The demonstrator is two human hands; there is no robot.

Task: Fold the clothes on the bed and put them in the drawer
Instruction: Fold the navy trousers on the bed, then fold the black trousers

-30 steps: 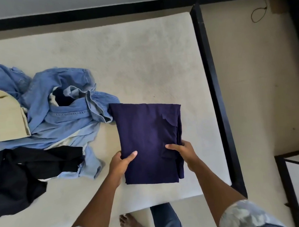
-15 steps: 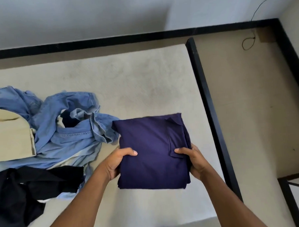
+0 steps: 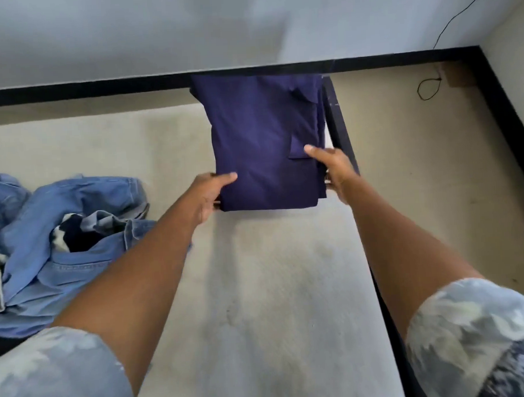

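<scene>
A folded navy blue garment [image 3: 261,138] is held up off the bed [image 3: 258,288], flat and roughly level, out in front of me. My left hand [image 3: 208,194] grips its near left corner, thumb on top. On the near right edge my right hand [image 3: 333,168] holds it the same way. A crumpled blue denim garment [image 3: 61,237] lies on the bed at the left, with a striped dark piece inside it. No drawer is in view.
A black bed frame rail [image 3: 342,140] runs along the bed's right side, beyond it beige floor [image 3: 434,175]. A black skirting line [image 3: 70,89] borders the wall. A thin black cable [image 3: 428,87] hangs in the far right corner.
Both hands have lifted the folded navy garment off the bed and carried it up and away from me. The view has tilted upward, so the clothes pile has slid to the lower left.
</scene>
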